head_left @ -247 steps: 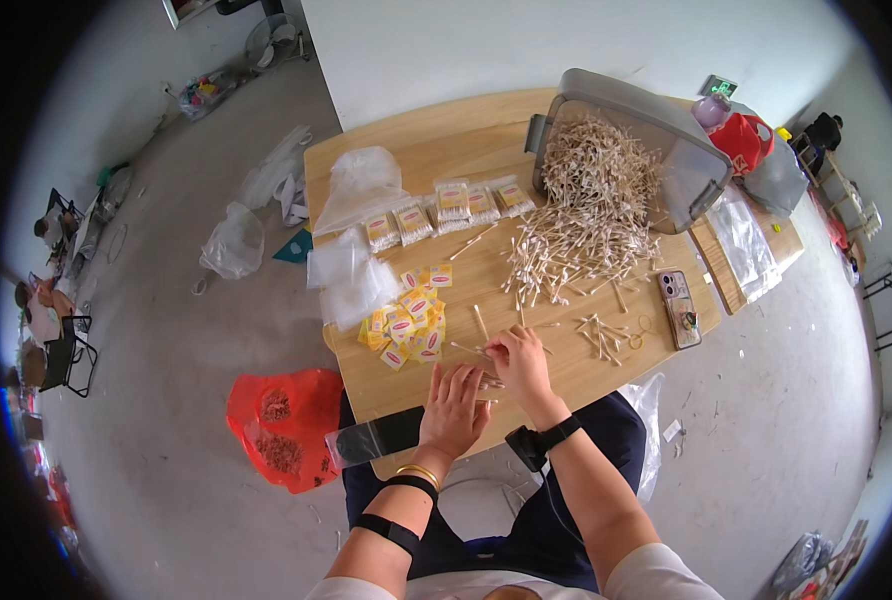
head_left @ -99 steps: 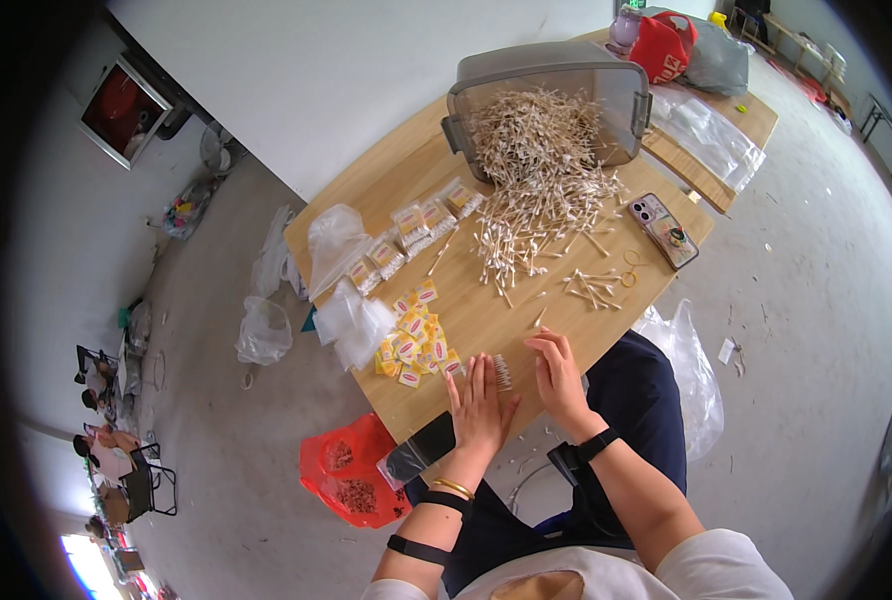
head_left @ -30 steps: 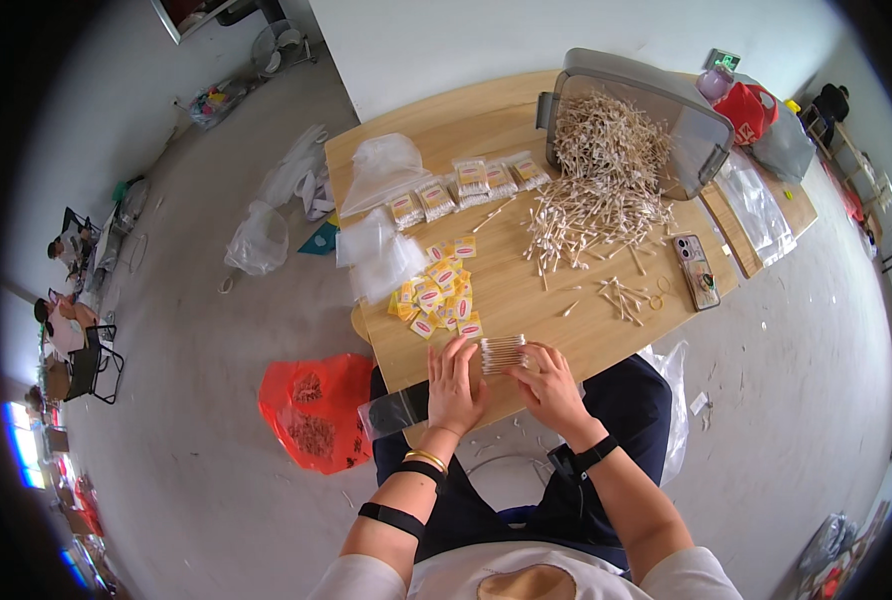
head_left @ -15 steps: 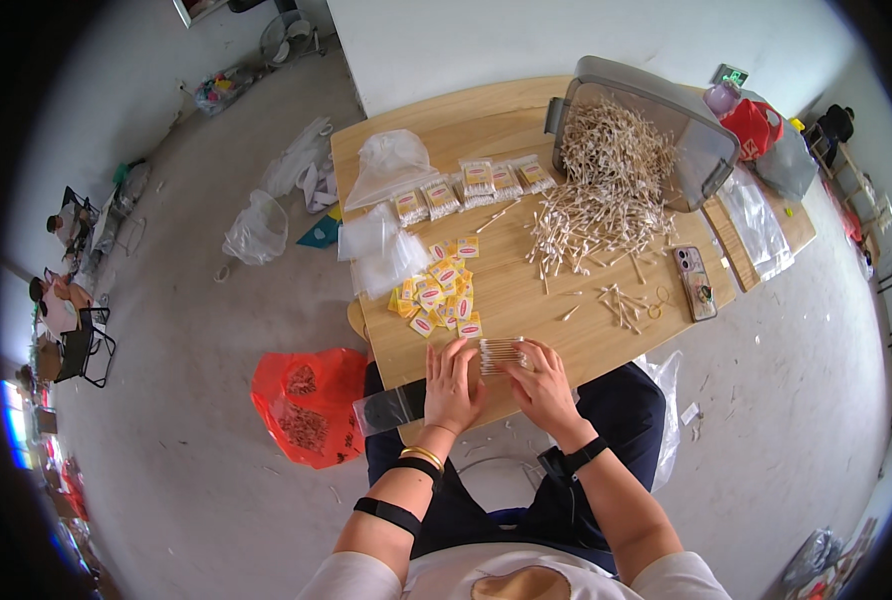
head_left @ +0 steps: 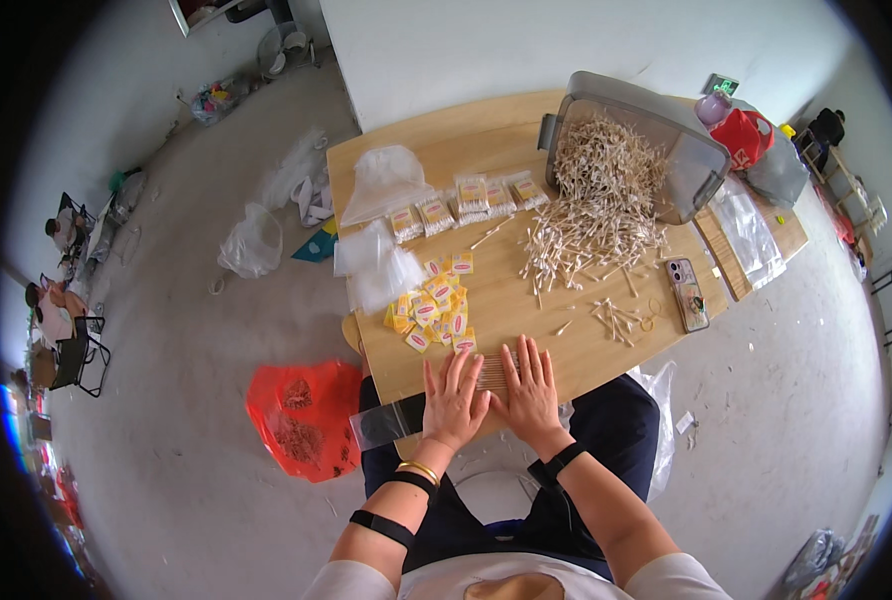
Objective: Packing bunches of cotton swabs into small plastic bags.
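Note:
A row of cotton swabs (head_left: 493, 373) lies side by side at the table's near edge. My left hand (head_left: 453, 402) rests flat at the row's left end, its fingers spread. At the other end my right hand (head_left: 530, 395) lies with fingers stretched out, partly covering the swabs. Neither hand grips anything. Just beyond the left hand is a heap of small yellow-and-white cards (head_left: 436, 310). A clear plastic sleeve (head_left: 376, 427) with a dark part sticks out over the edge beside my left wrist. To the far right, a few loose swabs (head_left: 616, 320) lie scattered.
A grey plastic bin (head_left: 701, 165) lies tipped, spilling a large swab heap (head_left: 606, 190). Packed swab bundles (head_left: 471, 194) line up beside clear bags (head_left: 376, 262). A phone (head_left: 687, 294) lies near the right edge. A red bag (head_left: 306, 425) is on the floor at left.
Both hands have flattened and their fingers have straightened. The right hand has shifted a little left over the swabs. The view has tilted slightly.

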Motion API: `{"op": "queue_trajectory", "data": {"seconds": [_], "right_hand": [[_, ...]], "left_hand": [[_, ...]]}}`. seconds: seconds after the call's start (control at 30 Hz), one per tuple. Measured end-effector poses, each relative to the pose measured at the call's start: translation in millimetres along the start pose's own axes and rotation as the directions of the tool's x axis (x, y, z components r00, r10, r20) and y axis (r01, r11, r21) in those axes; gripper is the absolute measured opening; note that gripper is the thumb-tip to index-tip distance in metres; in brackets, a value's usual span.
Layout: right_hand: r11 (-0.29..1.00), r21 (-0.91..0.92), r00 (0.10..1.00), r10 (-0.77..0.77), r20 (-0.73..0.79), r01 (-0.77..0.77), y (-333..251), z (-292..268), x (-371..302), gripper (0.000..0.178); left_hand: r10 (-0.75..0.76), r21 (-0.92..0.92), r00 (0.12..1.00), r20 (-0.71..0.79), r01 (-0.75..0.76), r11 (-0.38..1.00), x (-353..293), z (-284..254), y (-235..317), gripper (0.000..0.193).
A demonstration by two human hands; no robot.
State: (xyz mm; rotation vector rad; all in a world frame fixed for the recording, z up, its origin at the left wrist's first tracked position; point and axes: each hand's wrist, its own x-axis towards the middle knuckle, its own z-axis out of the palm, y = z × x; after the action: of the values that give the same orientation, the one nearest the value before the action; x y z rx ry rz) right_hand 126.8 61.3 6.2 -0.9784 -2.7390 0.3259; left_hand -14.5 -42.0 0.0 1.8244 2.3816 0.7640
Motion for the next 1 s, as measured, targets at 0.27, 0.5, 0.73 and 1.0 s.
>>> {"op": "queue_trajectory", "data": {"seconds": [0.27,0.5,0.73,1.0], "right_hand": [[1.000,0.001,1.000,0.005,0.014,-0.005,3.4,1.2,-0.9,0.082],[1.000,-0.017,1.000,0.020,0.001,-0.020,1.8,-0.6,-0.3,0.082],[1.000,0.014,1.000,0.013,-0.022,-0.012,0.4,-2.0,-1.8,0.082],[1.000,0.017,0.999,0.012,-0.039,-0.011,1.0,0.5,-0.4,0.080]], "left_hand": [[0.062,0.060,0.990,0.127,-0.070,0.996,21.2,-8.8,9.3,0.057],[0.080,0.059,0.986,0.147,-0.089,0.994,45.3,-5.5,3.9,0.057],[0.086,0.125,0.992,0.091,-0.097,0.987,77.4,-6.0,3.4,0.065],[0.183,-0.068,0.947,0.264,-0.171,0.983,20.7,8.4,-5.4,0.083]]}}
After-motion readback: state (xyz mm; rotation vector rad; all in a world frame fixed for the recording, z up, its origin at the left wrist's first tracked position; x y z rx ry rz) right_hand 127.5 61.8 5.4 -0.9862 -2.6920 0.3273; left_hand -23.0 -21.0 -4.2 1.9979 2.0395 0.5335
